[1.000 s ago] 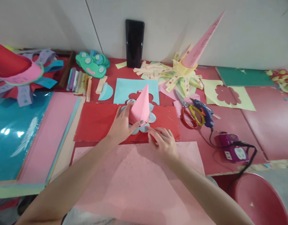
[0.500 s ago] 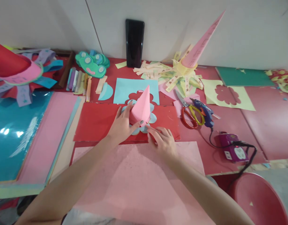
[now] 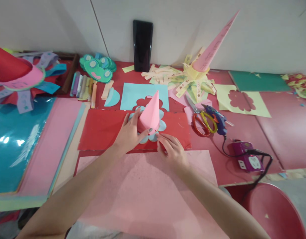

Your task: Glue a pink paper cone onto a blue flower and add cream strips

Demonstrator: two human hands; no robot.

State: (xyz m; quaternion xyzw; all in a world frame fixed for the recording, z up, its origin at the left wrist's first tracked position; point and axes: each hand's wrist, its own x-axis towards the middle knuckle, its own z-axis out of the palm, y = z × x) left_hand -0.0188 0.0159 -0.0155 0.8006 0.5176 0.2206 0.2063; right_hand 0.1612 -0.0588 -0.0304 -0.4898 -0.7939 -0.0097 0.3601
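A pink paper cone (image 3: pixel 151 114) stands point up on a light blue scalloped paper flower (image 3: pixel 162 125). Beneath them lies a red sheet (image 3: pixel 103 131). My left hand (image 3: pixel 129 132) is wrapped around the left side of the cone's base, its thumb at the front and fingers behind. My right hand (image 3: pixel 173 150) has thumb and forefinger closed together at the flower's front edge, on a petal right of the left thumb. Part of the flower is hidden under the cone and left hand.
Scissors (image 3: pixel 201 125) and a blue glue gun (image 3: pixel 217 119) lie to the right, its cord running to a purple power box (image 3: pixel 248 156). Behind stand a phone (image 3: pixel 143 45) and a tall pink cone (image 3: pixel 215 44). A cut-out blue sheet (image 3: pixel 145 89) lies beyond the work.
The pink cone and blue flower have shifted very slightly to the right. Both hands keep nearly the same place and grip.
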